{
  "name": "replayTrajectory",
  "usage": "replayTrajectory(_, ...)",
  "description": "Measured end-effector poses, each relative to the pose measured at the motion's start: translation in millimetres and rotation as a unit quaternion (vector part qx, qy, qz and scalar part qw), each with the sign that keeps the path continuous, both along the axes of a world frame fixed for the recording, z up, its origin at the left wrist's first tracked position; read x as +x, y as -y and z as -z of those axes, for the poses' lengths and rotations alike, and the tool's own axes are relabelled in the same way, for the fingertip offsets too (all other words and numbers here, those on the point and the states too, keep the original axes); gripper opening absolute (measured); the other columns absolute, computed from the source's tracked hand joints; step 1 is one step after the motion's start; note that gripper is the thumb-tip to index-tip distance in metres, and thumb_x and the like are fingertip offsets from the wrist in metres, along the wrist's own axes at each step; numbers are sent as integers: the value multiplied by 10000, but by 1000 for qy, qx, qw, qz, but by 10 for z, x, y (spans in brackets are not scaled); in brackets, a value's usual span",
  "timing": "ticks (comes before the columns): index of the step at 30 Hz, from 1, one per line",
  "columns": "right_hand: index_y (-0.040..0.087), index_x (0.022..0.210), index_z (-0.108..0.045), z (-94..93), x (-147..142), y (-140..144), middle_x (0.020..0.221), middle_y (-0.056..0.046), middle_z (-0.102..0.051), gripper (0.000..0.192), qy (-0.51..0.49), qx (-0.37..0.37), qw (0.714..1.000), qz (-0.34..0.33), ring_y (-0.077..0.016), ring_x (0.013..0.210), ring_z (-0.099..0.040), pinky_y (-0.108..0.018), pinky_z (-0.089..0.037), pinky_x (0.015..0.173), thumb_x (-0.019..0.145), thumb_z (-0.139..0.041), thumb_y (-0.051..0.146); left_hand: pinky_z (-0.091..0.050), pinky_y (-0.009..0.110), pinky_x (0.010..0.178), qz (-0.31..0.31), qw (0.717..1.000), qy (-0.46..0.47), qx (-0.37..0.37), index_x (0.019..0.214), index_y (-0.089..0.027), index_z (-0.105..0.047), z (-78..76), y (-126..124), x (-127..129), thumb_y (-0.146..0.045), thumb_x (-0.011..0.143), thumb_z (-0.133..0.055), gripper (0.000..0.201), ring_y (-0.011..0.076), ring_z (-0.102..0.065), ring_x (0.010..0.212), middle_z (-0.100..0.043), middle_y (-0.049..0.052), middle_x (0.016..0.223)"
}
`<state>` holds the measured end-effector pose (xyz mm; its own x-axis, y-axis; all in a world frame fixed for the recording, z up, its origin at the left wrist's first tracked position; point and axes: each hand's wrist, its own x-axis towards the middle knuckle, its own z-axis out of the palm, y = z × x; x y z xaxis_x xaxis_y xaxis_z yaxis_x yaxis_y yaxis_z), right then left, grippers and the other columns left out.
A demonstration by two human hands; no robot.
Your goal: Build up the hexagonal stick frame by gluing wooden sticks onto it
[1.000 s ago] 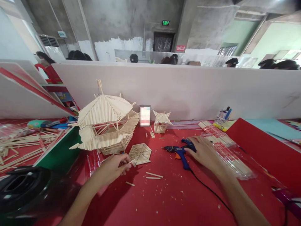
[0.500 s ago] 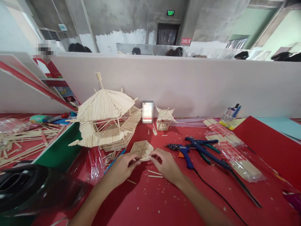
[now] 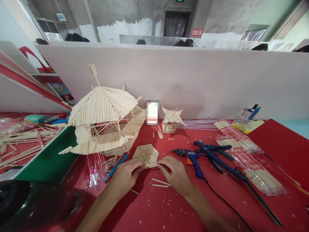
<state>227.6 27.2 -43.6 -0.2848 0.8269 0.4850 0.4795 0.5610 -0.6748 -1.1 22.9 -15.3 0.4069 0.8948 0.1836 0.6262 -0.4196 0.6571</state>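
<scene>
At hexagon panel (image 3: 145, 155), both hands fingertip-pinching.

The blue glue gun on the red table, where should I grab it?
Grip the blue glue gun by its handle, coming from the right: the handle slants toward the person, the nozzle points left, and the black cord trails from the handle's end.
</scene>
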Motion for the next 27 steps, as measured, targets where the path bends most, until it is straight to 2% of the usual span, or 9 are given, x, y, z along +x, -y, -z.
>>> replayTrajectory(8, 219, 888, -710, 0, -47, 20, 825, -45, -700, 156, -3, 9, 1000, 16, -178, 771, -650, -276, -519, 709, 950, -567, 218, -521, 268, 791, -8, 999, -34, 40, 963, -233, -675, 7, 12, -13, -187, 956, -499, 182, 167, -685, 870, -737, 9, 936)
replayTrajectory(12, 221, 874, -737, 34, -62, 20, 808, -41, -686, 186, -23, -13, 999, 30, -164, 747, -654, -253, -521, 690, 950, -568, 201, -518, 275, 781, -7, 995, -65, 77, 971, -225, -666, 23, 13, -8, -240, 996, -451, 217, 172, -670, 863, -714, 28, 930)
replayTrajectory(18, 225, 862, -752, 34, -67, 16, 743, -30, -665, 219, -17, -47, 997, 53, -165, 690, -643, -255, -509, 637, 958, -556, 237, -505, 269, 762, -42, 991, -86, 91, 1021, -233, -624, 88, 60, 22, -253, 1017, -418, 207, 159, -666, 847, -684, 22, 956)
replayTrajectory(24, 217, 856, -747, 47, -67, 6, 746, -28, -660, 182, 11, -61, 997, 39, -163, 691, -639, -247, -501, 635, 933, -585, 185, -515, 302, 744, -64, 989, -118, 58, 1025, -227, -596, 59, 55, -12, -196, 991, -430, 172, 193, -681, 855, -701, 26, 945)
replayTrajectory(27, 219, 854, -746, 85, -51, 4, 769, -22, -667, 161, 21, -81, 996, 23, -160, 710, -642, -244, -497, 643, 913, -612, 152, -528, 325, 779, -52, 989, -135, 45, 1085, -233, -596, 19, 7, -80, -121, 964, -401, 255, 207, -679, 923, -693, 40, 1054)
